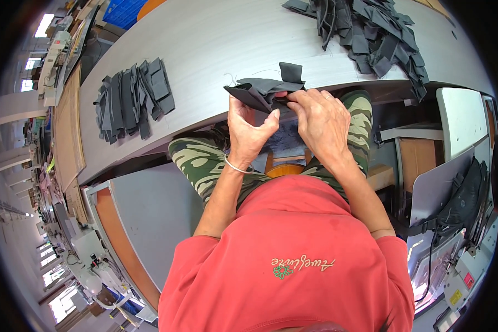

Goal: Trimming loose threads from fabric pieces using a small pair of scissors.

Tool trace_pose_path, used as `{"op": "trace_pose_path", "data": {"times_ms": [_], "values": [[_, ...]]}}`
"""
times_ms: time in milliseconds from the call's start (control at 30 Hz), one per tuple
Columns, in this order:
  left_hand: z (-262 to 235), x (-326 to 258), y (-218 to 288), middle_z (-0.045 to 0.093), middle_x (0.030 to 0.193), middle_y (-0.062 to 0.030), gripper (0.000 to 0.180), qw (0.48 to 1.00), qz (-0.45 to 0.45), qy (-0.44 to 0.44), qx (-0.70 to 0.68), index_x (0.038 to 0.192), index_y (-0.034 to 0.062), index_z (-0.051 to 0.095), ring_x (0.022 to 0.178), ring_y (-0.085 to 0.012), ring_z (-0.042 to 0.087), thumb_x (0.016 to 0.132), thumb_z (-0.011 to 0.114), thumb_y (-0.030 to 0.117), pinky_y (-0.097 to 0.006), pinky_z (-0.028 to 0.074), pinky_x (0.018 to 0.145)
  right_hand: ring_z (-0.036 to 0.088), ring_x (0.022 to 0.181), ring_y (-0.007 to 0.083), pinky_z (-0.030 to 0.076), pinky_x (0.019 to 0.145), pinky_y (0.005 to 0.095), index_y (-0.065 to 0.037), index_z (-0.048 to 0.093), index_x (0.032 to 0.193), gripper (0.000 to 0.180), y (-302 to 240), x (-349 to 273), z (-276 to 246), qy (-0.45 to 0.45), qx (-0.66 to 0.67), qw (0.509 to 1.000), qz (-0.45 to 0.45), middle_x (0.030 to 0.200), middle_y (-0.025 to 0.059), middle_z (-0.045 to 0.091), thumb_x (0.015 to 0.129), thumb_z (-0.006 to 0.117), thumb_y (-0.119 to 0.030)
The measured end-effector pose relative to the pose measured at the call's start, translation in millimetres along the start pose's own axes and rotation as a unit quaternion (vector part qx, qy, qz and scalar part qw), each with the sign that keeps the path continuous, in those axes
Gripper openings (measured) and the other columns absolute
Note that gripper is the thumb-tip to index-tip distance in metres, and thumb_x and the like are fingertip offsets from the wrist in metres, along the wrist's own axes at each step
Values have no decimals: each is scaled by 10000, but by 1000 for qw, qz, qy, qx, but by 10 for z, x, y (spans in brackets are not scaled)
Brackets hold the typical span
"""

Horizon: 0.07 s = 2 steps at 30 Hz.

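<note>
Between my hands, at the table's near edge, is a dark grey fabric piece [265, 88], folded and partly opened out, with a flap standing up at its right end. My left hand [248, 126] grips its left part, thumb on the near side and the fingers mostly hidden behind the cloth. On the right side, my right hand [322, 119] pinches the cloth with its fingertips. Loose threads trail from the far side of the fabric onto the table. A row of similar dark fabric pieces [133, 99] lies to the left.
A larger heap of dark fabric pieces [371, 36] lies at the far right of the pale table [221, 41], some hanging over its near edge. A blue crate [123, 12] stands beyond the far left. At my right are a white board [462, 122] and a black bag [459, 202].
</note>
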<state>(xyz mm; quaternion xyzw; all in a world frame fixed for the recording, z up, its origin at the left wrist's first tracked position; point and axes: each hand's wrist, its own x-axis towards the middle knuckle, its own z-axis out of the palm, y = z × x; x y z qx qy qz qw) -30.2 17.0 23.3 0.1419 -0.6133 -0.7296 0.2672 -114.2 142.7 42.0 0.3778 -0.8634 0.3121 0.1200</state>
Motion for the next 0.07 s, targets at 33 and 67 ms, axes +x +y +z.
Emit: {"op": "trace_pose_path", "data": {"times_ms": [33, 67], "values": [[-1, -1, -1, 534, 1069, -66, 537, 1000, 0, -1, 0, 1150, 11, 426, 995, -144, 534, 690, 695, -60, -289, 420, 921, 598, 714, 219, 430, 606, 362, -121, 667, 835, 82, 3, 0, -1, 5, 3, 1000, -4, 743, 27, 624, 768, 674, -168], [-3, -3, -7, 534, 1070, -67, 538, 1000, 3, 0, 10, 1151, 13, 425, 997, -142, 533, 691, 694, -59, -289, 419, 923, 598, 714, 219, 430, 606, 362, -121, 667, 835, 82, 6, -2, -2, 5, 3, 1000, -3, 743, 27, 624, 768, 674, -168]]}}
